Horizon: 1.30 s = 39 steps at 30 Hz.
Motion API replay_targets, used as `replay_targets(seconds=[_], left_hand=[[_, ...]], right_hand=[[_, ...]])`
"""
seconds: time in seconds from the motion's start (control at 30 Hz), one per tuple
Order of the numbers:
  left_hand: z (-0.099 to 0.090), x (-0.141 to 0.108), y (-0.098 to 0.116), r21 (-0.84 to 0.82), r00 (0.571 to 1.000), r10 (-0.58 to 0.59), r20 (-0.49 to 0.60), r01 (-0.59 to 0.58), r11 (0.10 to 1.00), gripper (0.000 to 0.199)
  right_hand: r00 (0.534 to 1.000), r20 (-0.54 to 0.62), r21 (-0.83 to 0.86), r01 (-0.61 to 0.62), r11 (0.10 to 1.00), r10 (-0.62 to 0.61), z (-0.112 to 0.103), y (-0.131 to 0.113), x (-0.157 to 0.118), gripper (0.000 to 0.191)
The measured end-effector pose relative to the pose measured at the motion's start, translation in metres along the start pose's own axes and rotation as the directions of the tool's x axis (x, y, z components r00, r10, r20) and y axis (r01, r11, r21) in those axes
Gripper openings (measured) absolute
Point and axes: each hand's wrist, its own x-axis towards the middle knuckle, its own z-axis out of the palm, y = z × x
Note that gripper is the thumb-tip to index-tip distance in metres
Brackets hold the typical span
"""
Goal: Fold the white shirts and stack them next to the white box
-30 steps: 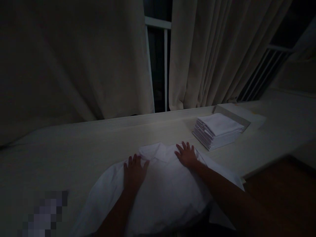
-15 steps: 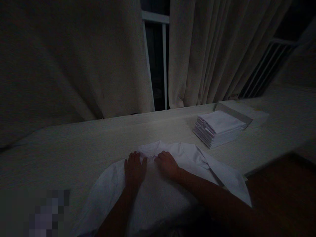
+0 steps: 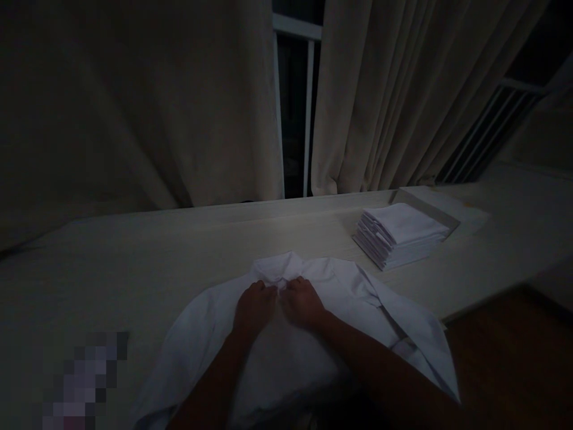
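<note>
A white collared shirt (image 3: 192, 334) lies spread over the near part of the table, its collar (image 3: 278, 263) pointing away from me. Just below the collar, my left hand (image 3: 255, 307) is closed, fingertips pinching the shirt at the middle of the neckline. Beside it my right hand (image 3: 304, 303) also grips the fabric, the two sets of fingertips almost meeting. The sleeves spread out to either side, and the lower end of the shirt runs into shadow at the bottom. Dim light hides fine detail between my fingers.
A stack of folded white garments (image 3: 405, 224) sits at the back right of the pale table (image 3: 179, 245), with a flat white sheet or board (image 3: 430, 203) behind it. Curtains (image 3: 215, 119) hang along the far edge. A blurred-out patch (image 3: 85, 376) covers something at lower left.
My left hand has gone from lying flat with fingers spread to pinching the shirt, shifting right towards my right hand. The collar stands more clearly raised. My right hand stays nearly in place.
</note>
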Motion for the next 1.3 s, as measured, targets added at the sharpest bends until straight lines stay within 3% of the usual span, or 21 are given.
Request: replay_targets(seconds=[0.07, 0.23, 0.4, 1.03, 1.17, 1.3], left_hand=[[-0.001, 0.0, 0.001, 0.0, 1.0, -0.008, -0.002, 0.008, 1.0, 0.035], [-0.003, 0.0, 0.002, 0.007, 1.0, -0.013, -0.014, 0.013, 1.0, 0.038], [-0.004, -0.001, 0.002, 0.018, 1.0, -0.006, -0.013, 0.007, 1.0, 0.036], [0.001, 0.001, -0.001, 0.058, 0.998, 0.002, -0.058, 0.002, 0.998, 0.036], [0.002, 0.001, 0.0, 0.014, 0.998, 0.001, -0.062, 0.0, 1.0, 0.038], [0.004, 0.002, 0.001, 0.003, 0.998, -0.009, -0.067, 0.009, 1.0, 0.037]], right_hand=[[1.0, 0.011, 0.003, 0.019, 1.0, -0.019, -0.001, 0.0, 0.0, 0.021], [0.997, -0.031, -0.053, -0.077, 0.996, 0.076, 0.0, 0.001, -0.001, 0.022], [0.998, 0.009, -0.08, -0.066, 0.995, 0.067, 0.001, 0.001, 0.0, 0.021], [0.996, 0.066, -0.08, -0.055, 0.995, 0.06, -0.002, -0.002, 0.0, 0.035], [0.994, 0.042, -0.096, -0.099, 0.99, 0.103, -0.007, -0.005, 0.0, 0.041], [0.985, 0.102, -0.12, -0.125, 0.985, 0.138, -0.011, -0.008, 0.001, 0.044]])
